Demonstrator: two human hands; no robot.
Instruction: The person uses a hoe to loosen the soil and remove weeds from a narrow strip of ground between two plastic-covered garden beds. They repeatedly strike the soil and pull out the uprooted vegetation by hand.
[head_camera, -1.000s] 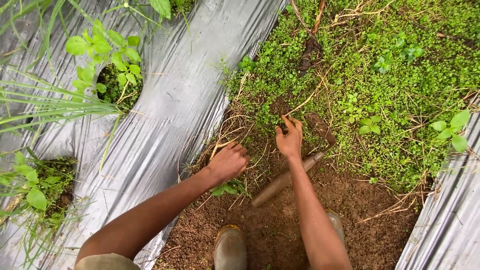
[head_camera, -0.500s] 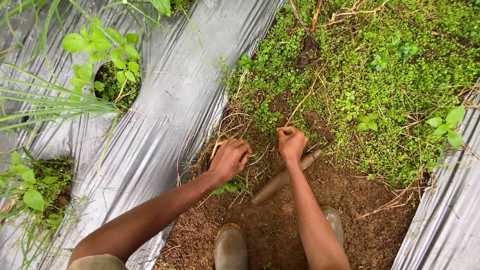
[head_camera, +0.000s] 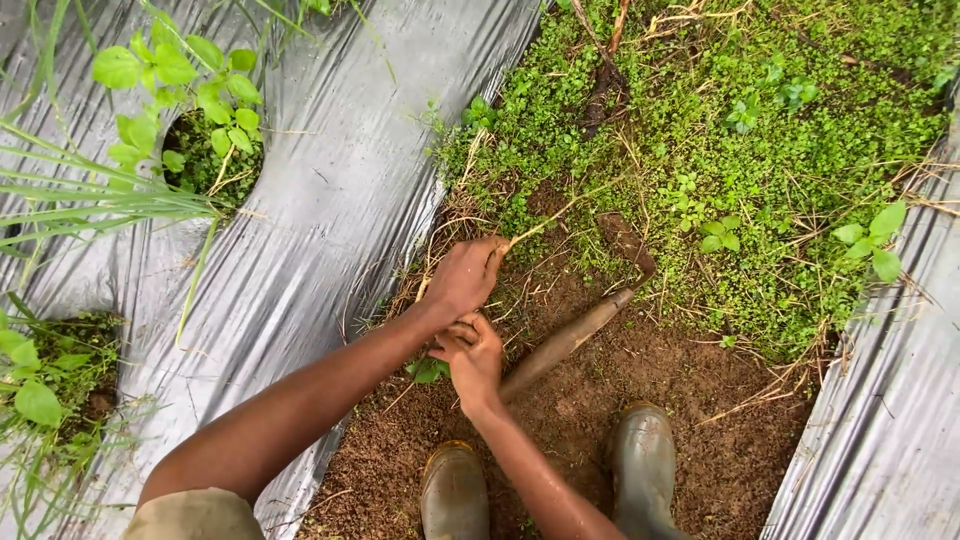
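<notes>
Dry straw-coloured weed stem (head_camera: 540, 226), thin, light, limp-looking, likely snaps; runs out over green mat from left hand (head_camera: 462, 277), which pinches its base. Right hand (head_camera: 472, 352) closed just below left, contents unclear. Wooden-handled hoe (head_camera: 570, 338) right of hands.

Outdoors, flat daylight. Bare brown soil (head_camera: 700, 420) strip runs between two sheets of silver plastic mulch (head_camera: 340, 200). Beyond the soil, low green ground cover (head_camera: 800, 150). Left of the soil, leafy plants (head_camera: 180, 90) grow through holes in the sheet; possibly seedlings.

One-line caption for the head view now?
Left hand pulls a weed stem, right hand beside it, hoe on soil.
</notes>
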